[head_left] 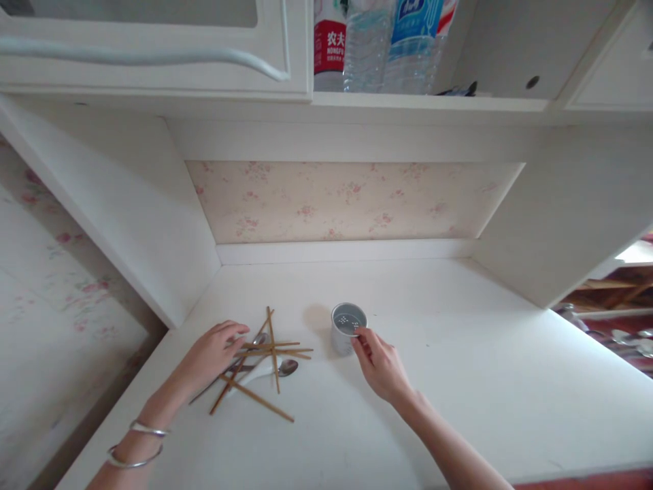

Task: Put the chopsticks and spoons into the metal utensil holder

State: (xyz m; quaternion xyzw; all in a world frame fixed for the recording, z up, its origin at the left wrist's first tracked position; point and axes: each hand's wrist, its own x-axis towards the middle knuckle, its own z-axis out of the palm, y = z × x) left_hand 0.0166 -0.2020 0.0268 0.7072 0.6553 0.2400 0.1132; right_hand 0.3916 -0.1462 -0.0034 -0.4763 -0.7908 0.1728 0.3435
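Note:
At the front of the white counter, my right hand (380, 366) pinches the near right rim of a grey utensil holder (341, 342) between thumb and fingers. The holder stands upright, and holes show in its bottom; nothing is inside it. To its left lies a loose, crossed pile of wooden chopsticks (265, 401). Among them are a metal spoon (288, 368), another metal spoon (260, 338) and a white spoon (260, 371). My left hand (218, 350) is at the pile's left side, thumb apart from the loosely bent fingers, with nothing visibly gripped.
White side panels flank the counter (459, 367), with a flowered wall behind it. Overhead, an open cabinet shelf (500, 103) holds several plastic bottles (367, 47). Beyond the right panel, a lower shelf with several small items (630, 340) shows. Two bangles circle my left wrist.

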